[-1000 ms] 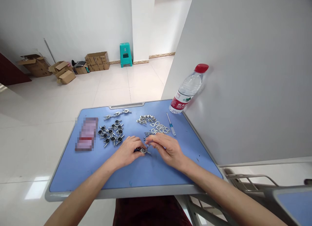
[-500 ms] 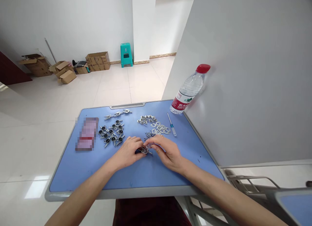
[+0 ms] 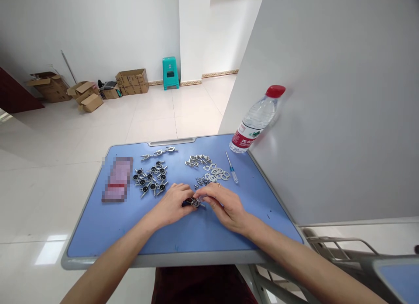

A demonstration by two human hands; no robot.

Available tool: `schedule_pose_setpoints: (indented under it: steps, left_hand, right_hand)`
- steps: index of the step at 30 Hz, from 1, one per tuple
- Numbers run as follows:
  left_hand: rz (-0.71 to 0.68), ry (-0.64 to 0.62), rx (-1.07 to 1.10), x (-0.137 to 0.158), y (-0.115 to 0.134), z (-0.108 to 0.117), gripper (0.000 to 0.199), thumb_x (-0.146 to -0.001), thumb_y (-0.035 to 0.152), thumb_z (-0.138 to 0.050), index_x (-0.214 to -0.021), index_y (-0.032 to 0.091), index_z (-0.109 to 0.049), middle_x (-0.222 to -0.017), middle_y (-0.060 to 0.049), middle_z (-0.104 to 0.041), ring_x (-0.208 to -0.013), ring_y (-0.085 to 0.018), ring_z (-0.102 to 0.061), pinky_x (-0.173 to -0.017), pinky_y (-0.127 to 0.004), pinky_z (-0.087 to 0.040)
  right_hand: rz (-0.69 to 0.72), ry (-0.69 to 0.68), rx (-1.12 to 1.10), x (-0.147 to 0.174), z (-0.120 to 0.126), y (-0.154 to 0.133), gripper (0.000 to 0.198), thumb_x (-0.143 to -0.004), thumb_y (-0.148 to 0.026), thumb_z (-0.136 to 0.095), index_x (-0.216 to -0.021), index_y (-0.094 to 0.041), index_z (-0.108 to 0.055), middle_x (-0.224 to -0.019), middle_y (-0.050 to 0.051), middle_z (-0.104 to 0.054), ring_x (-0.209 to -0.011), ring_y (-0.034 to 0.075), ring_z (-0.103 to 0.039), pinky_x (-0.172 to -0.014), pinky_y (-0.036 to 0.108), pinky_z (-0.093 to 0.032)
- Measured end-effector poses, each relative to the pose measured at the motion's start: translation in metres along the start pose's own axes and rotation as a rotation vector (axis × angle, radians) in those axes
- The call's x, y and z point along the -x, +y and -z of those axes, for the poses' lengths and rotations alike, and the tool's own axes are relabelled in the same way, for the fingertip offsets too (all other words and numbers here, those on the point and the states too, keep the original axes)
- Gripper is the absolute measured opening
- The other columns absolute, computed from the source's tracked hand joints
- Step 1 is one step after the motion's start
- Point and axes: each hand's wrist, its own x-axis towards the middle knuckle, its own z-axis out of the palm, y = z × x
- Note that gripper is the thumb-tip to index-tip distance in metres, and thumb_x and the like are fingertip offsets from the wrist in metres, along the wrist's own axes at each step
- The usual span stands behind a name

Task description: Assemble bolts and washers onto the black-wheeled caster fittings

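My left hand (image 3: 175, 202) is closed on a small metal fitting (image 3: 195, 203) low over the blue tabletop, its fingers covering much of the piece. My right hand (image 3: 224, 204) comes in from the other side with thumb and fingers pinched above the same fitting. Something small and clear shows between those fingertips, too covered to name. Just behind the right hand lie small screws (image 3: 202, 181) and flat metal plates (image 3: 216, 173). Past them sits a cluster of curved metal pieces (image 3: 198, 160). Left of my left hand are several fittings with black round centres (image 3: 149, 177).
A screwdriver (image 3: 232, 168) lies on the right of the desk (image 3: 157, 247), near a red-capped water bottle (image 3: 252, 125) by the grey partition. Three metal pieces (image 3: 159, 152) line the far edge. A blurred purple item (image 3: 118, 180) lies left. Cardboard boxes (image 3: 132, 82) and a green stool (image 3: 170, 72) stand beyond.
The view has shifted very slightly. Both hands keep the same hold at the fitting, and nothing on the desk has visibly moved.
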Motion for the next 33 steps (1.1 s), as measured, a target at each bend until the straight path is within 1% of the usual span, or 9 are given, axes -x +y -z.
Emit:
schedule_pose_setpoints:
  steps: [5,9,11,14,17,21,27,30,33]
  left_hand:
    - [0.008,-0.004,-0.001,0.000,0.001,0.001,0.006,-0.088,0.021,-0.062,-0.085,0.018,-0.059,-0.088,0.000,-0.060,-0.088,-0.019,-0.057,-0.081,-0.032,-0.038]
    - [0.009,0.008,-0.001,-0.001,0.001,0.000,0.010,-0.088,0.021,-0.062,-0.080,0.018,-0.057,-0.084,0.000,-0.058,-0.083,-0.018,-0.055,-0.076,-0.031,-0.037]
    - [0.013,0.016,-0.001,-0.001,0.000,-0.001,0.015,-0.088,0.022,-0.061,-0.075,0.017,-0.054,-0.080,0.001,-0.056,-0.079,-0.017,-0.054,-0.073,-0.030,-0.036]
    - [0.023,0.034,0.009,-0.001,0.001,-0.002,0.020,-0.089,0.022,-0.058,-0.071,0.017,-0.051,-0.077,0.001,-0.054,-0.075,-0.016,-0.052,-0.072,-0.029,-0.036]
    - [0.022,0.047,0.011,-0.001,0.001,-0.003,0.018,-0.088,0.019,-0.059,-0.071,0.017,-0.052,-0.078,0.001,-0.055,-0.076,-0.016,-0.052,-0.073,-0.030,-0.036]
    - [0.022,0.060,0.014,0.000,0.000,-0.005,0.012,-0.087,0.017,-0.060,-0.076,0.018,-0.057,-0.081,0.000,-0.058,-0.080,-0.018,-0.054,-0.077,-0.030,-0.037]
    - [0.020,0.064,-0.008,0.001,0.001,-0.006,0.005,-0.086,0.017,-0.063,-0.083,0.018,-0.059,-0.086,-0.001,-0.062,-0.084,-0.019,-0.056,-0.080,-0.032,-0.039]
    - [0.032,0.083,0.000,0.002,0.003,-0.006,0.006,-0.085,0.017,-0.065,-0.084,0.019,-0.059,-0.088,-0.001,-0.062,-0.085,-0.019,-0.056,-0.082,-0.033,-0.039]
    - [0.036,0.090,-0.008,0.002,0.003,-0.006,0.008,-0.084,0.017,-0.066,-0.083,0.018,-0.059,-0.087,0.000,-0.061,-0.085,-0.018,-0.057,-0.082,-0.032,-0.039]
  right_hand:
    - [0.014,-0.005,0.014,0.000,-0.001,0.002,0.023,-0.096,-0.009,-0.042,-0.111,-0.019,-0.056,-0.086,0.005,-0.068,-0.075,0.015,-0.061,-0.070,0.029,-0.050]
    - [0.083,-0.022,0.025,-0.003,-0.002,0.002,0.024,-0.096,-0.009,-0.042,-0.114,-0.018,-0.054,-0.086,0.006,-0.068,-0.075,0.016,-0.060,-0.069,0.030,-0.048]
    - [0.129,-0.032,0.040,-0.006,-0.004,0.000,0.024,-0.096,-0.009,-0.042,-0.114,-0.017,-0.055,-0.086,0.006,-0.068,-0.075,0.016,-0.059,-0.067,0.029,-0.047]
    - [0.174,-0.045,0.068,-0.010,-0.006,-0.002,0.023,-0.095,-0.009,-0.043,-0.112,-0.017,-0.056,-0.089,0.008,-0.069,-0.075,0.016,-0.059,-0.066,0.029,-0.047]
    - [0.139,-0.004,0.087,-0.011,-0.009,-0.003,0.021,-0.096,-0.011,-0.043,-0.109,-0.018,-0.058,-0.084,0.005,-0.069,-0.071,0.016,-0.059,-0.064,0.028,-0.047]
    - [0.087,0.058,0.128,-0.008,-0.012,-0.002,0.018,-0.097,-0.014,-0.043,-0.102,-0.019,-0.060,-0.077,0.003,-0.067,-0.064,0.014,-0.056,-0.061,0.026,-0.046]
    - [0.053,0.041,0.170,-0.008,-0.010,-0.004,0.017,-0.098,-0.016,-0.042,-0.098,-0.020,-0.059,-0.072,0.002,-0.066,-0.059,0.015,-0.053,-0.057,0.027,-0.045]
    - [0.054,0.054,0.181,-0.010,-0.010,-0.005,0.018,-0.098,-0.018,-0.042,-0.097,-0.020,-0.060,-0.068,0.002,-0.063,-0.057,0.015,-0.052,-0.057,0.027,-0.045]
    - [0.060,0.069,0.185,-0.010,-0.010,-0.005,0.020,-0.099,-0.018,-0.041,-0.096,-0.020,-0.060,-0.068,0.002,-0.063,-0.057,0.014,-0.052,-0.057,0.026,-0.045]
